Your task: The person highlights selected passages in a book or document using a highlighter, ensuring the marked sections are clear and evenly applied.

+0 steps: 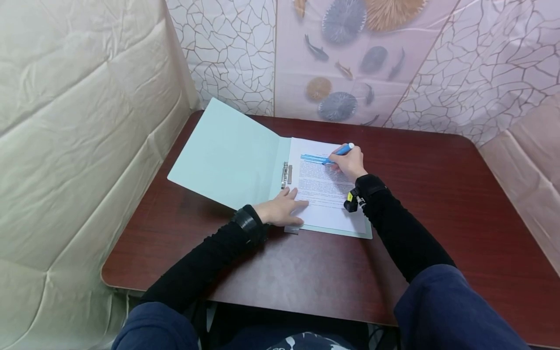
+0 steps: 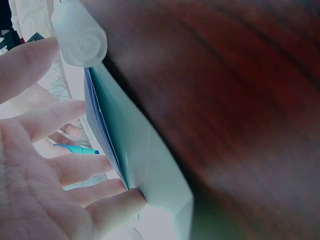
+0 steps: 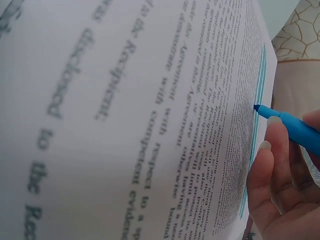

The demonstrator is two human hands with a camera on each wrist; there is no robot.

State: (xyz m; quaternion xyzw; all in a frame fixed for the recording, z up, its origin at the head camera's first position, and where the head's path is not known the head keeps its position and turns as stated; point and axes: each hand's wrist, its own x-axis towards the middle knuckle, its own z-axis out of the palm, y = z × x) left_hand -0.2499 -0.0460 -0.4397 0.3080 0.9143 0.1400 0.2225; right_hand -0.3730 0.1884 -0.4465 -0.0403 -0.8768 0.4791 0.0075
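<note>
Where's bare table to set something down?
Widest: table right of the right sleeve. Also between it and left sleeve, in front of the folder. Crowded: the paper, with left hand at its edge and right hand gripping blue marker.

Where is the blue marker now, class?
In the head view, right of centre, the blue marker is in the right hand, tip at the blue lines near the top of the page.
</note>
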